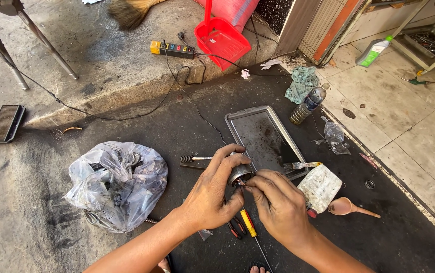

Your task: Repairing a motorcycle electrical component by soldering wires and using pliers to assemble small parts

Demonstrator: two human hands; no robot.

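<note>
My left hand (211, 192) wraps around a small grey metal cylinder (238, 174) and holds it above a black floor mat (187, 126). Fingertips of my right hand (277, 202) pinch at the cylinder's near end, where something small and reddish shows. Under my hands lie a yellow-handled screwdriver (248, 223) and red-handled pliers (235, 228). A shaft with a coil spring (193, 158) lies just left of the cylinder. A dirty metal tray (264, 137) sits beyond my hands, with a paintbrush (301, 165) at its near corner.
A clear plastic bag of metal parts (116, 183) lies at left. At right are a white plastic can (319, 187), a funnel (346, 207), a plastic bottle (308, 104) and a rag (302, 83). A power strip (173, 49), red dustpan (221, 38) and broom (129, 11) are farther back.
</note>
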